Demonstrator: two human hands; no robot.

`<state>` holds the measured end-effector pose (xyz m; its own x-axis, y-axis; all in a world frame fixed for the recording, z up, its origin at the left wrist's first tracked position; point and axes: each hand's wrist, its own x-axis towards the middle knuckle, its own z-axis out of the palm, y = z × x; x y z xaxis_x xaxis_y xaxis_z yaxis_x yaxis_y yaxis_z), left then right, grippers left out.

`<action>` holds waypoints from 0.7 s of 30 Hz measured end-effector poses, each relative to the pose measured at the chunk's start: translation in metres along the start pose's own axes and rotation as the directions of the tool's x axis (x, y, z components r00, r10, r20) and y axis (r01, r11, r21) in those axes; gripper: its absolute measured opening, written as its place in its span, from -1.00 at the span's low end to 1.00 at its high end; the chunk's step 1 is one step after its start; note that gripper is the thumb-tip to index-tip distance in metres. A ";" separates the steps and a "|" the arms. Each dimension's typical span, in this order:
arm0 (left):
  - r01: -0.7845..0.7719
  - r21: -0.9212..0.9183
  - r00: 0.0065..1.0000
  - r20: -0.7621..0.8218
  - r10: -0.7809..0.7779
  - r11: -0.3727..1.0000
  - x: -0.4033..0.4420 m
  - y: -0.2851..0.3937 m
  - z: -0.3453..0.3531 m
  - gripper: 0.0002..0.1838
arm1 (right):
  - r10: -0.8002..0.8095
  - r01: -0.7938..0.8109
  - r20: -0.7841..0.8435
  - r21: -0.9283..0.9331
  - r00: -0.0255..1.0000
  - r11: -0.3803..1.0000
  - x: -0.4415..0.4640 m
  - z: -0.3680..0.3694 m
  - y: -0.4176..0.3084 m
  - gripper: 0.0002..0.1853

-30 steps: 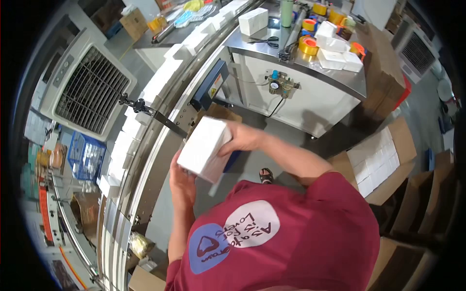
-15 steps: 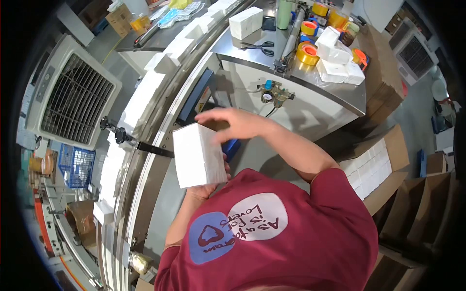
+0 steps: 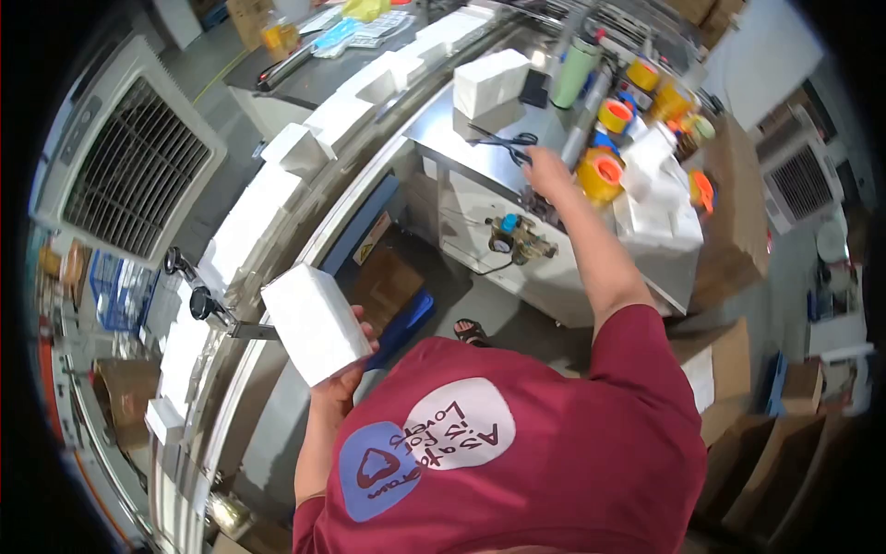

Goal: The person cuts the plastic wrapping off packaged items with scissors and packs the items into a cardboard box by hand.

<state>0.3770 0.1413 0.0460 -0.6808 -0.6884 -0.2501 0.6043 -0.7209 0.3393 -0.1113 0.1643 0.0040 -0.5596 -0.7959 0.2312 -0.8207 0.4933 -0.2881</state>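
A white box (image 3: 316, 323) rests tilted in my left hand (image 3: 349, 371), whose fingers wrap its lower right side. It is held beside the conveyor, in front of my shirt. My right hand (image 3: 548, 175) is stretched out over the steel table, its fingers closed at the handle loops of black scissors (image 3: 509, 142). The blades point left, toward a white wrapped block (image 3: 491, 81) standing on the table. Part of the grip is hidden behind my hand.
A conveyor (image 3: 242, 242) carrying white boxes curves along the left, with a black-knobbed bracket (image 3: 205, 303) sticking out. Tape rolls (image 3: 602, 172), a green bottle (image 3: 574, 70) and white packs (image 3: 657, 218) crowd the table. An air cooler (image 3: 138, 152) stands left; cartons (image 3: 784, 462) are at right.
My right hand has left the white box and reached out to the scissors on the table. The left hand keeps the box, now tilted more. The view has shifted.
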 end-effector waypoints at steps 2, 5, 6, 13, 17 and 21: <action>-0.156 -0.057 0.985 -0.086 0.150 0.986 0.023 -0.020 0.002 -0.42 | -0.074 0.080 0.144 -0.035 0.987 0.996 0.059 0.032 0.032 -0.59; -0.360 -0.082 0.918 -0.213 0.336 0.929 0.044 -0.028 0.006 -0.38 | -0.193 0.217 0.225 -0.089 0.955 0.972 0.089 0.050 0.041 -0.68; -0.397 -0.131 0.908 -0.200 0.367 0.909 0.049 -0.031 0.012 -0.37 | -0.281 0.297 0.160 -0.086 0.946 0.951 0.094 0.056 0.047 -0.67; -0.636 -0.059 0.757 -0.242 0.607 0.770 0.046 -0.039 0.028 -0.30 | -0.160 0.304 0.438 -0.283 0.885 0.909 0.111 0.033 0.044 -0.53; -0.684 0.014 0.727 -0.067 0.683 0.729 0.035 -0.034 0.023 -0.33 | -0.145 0.302 0.526 -0.226 0.838 0.926 0.117 0.038 0.049 -0.53; -0.831 0.008 0.529 -0.298 0.794 0.557 0.026 -0.026 0.035 -0.40 | -0.318 0.458 0.554 -0.131 0.769 0.879 0.088 0.008 0.019 -0.64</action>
<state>0.3291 0.1455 0.0623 0.2428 -0.9609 -0.1332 0.8985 0.1710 0.4043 -0.1753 0.1007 0.0117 -0.1058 -0.9637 -0.2451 -0.9930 0.1154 -0.0253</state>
